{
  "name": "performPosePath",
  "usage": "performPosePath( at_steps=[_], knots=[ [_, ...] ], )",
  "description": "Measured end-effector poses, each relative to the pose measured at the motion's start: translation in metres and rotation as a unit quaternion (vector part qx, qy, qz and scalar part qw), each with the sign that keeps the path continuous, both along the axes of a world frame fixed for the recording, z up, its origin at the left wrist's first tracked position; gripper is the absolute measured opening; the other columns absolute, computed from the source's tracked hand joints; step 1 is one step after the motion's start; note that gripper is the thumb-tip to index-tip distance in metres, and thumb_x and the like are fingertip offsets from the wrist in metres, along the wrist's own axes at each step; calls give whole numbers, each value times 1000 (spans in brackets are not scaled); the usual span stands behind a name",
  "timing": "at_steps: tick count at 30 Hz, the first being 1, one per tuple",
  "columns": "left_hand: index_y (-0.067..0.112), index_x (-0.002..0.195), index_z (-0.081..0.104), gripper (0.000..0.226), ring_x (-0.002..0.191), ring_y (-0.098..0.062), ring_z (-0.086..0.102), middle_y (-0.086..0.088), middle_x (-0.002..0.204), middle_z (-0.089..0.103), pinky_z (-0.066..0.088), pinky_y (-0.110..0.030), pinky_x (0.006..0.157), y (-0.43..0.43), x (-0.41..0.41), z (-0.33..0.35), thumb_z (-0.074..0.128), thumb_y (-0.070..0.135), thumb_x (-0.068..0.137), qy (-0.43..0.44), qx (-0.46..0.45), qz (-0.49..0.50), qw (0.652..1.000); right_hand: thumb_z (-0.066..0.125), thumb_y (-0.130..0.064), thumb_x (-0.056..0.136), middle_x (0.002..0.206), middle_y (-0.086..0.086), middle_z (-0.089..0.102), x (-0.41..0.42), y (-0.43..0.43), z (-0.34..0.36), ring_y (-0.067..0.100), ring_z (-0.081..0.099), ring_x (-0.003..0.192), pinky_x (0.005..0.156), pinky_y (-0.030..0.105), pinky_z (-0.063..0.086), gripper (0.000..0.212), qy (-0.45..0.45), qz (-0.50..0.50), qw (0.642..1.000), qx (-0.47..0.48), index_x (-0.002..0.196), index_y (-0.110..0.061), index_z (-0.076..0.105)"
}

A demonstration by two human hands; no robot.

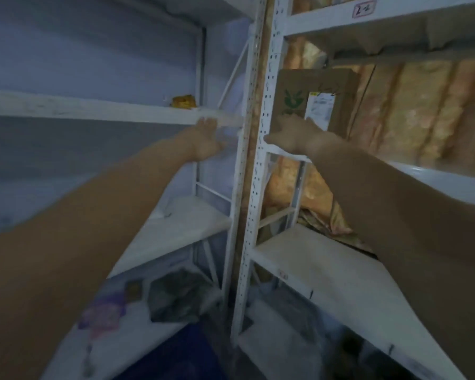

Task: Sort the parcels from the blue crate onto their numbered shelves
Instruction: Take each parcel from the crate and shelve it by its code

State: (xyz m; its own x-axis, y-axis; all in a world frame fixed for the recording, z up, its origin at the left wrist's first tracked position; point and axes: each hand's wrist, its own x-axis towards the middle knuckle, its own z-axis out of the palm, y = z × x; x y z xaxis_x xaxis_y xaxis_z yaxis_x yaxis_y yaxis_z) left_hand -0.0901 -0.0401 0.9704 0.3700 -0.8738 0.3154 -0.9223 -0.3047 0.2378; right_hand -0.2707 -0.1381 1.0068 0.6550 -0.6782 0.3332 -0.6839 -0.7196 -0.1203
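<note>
A brown cardboard parcel (337,100) with a green logo and a white label stands upright at the left end of a right-rack shelf (439,179). My right hand (294,135) lies flat against the parcel's front lower corner, fingers straight. My left hand (207,139) reaches to the front edge of the left-rack shelf (93,111), fingers spread and holding nothing. A handwritten label (364,9) sits on the beam above the parcel. The blue crate (176,357) shows as a dark blue patch at the bottom.
A small yellow packet (183,101) lies on the left-rack shelf. A dark wrapped parcel (176,297) and a purple packet (104,311) lie on a low left shelf. White perforated uprights (254,174) separate the two racks. Crumpled brown wrapping (321,215) fills the back right.
</note>
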Motion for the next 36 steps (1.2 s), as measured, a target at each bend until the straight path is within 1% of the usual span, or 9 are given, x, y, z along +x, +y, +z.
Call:
performPosePath(
  at_steps=[4,7,15,18,19,22,26,31,36],
  knots=[
    [6,149,-3,70,147,-23,-5,-8,159,-7,1,-31,117,54,17,-36,34,38,99,0,22,47,999,42,-48,97,156,11,29,33,32,-33,33,34,138,116,42,27,66,20,47,996,70,151,-14,26],
    [6,149,-3,71,147,-21,-7,-8,159,-8,-1,-32,118,90,43,-84,32,42,99,34,54,107,992,45,-45,97,155,16,30,60,52,-79,36,35,137,113,44,30,67,39,77,990,111,148,-5,29],
    [8,150,3,68,148,-20,0,-8,160,-4,5,-34,118,161,109,-265,34,41,99,132,164,182,961,47,-46,95,159,13,21,148,82,-267,33,30,141,114,39,29,72,180,137,948,224,152,-10,21],
    [10,141,27,51,136,-18,34,-14,158,10,23,-33,110,179,130,-344,38,37,99,191,199,169,946,46,-42,97,149,14,38,175,95,-354,32,41,133,105,38,38,58,227,156,922,273,144,-11,36],
    [9,145,22,57,140,-20,27,-13,159,7,20,-35,113,186,137,-371,38,38,98,211,212,168,939,46,-40,97,142,15,46,182,100,-382,33,44,129,103,38,38,49,241,160,911,293,138,-13,44],
    [8,150,-1,72,148,-22,0,-9,160,-5,7,-38,119,208,158,-450,35,42,98,254,281,184,907,44,-40,99,142,14,45,202,115,-465,34,42,131,108,39,32,53,296,132,867,378,143,-12,37],
    [8,150,6,70,146,-23,11,-10,159,8,16,-36,116,236,185,-557,38,41,97,320,334,201,864,45,-41,97,150,12,37,223,130,-572,32,39,135,109,39,32,58,336,97,820,454,145,-11,35],
    [16,151,-6,73,147,-14,-5,-1,159,-9,9,-32,118,265,204,-699,34,47,97,377,411,184,809,48,-35,96,136,11,47,227,131,-710,31,44,128,107,42,38,47,369,57,798,473,136,-11,42],
    [19,150,-7,73,146,-12,-3,4,158,-10,6,-28,117,249,209,-853,39,40,97,493,390,191,754,42,-42,99,158,3,22,249,122,-862,24,23,145,118,37,22,64,397,61,762,508,152,-16,17]
  ],
)
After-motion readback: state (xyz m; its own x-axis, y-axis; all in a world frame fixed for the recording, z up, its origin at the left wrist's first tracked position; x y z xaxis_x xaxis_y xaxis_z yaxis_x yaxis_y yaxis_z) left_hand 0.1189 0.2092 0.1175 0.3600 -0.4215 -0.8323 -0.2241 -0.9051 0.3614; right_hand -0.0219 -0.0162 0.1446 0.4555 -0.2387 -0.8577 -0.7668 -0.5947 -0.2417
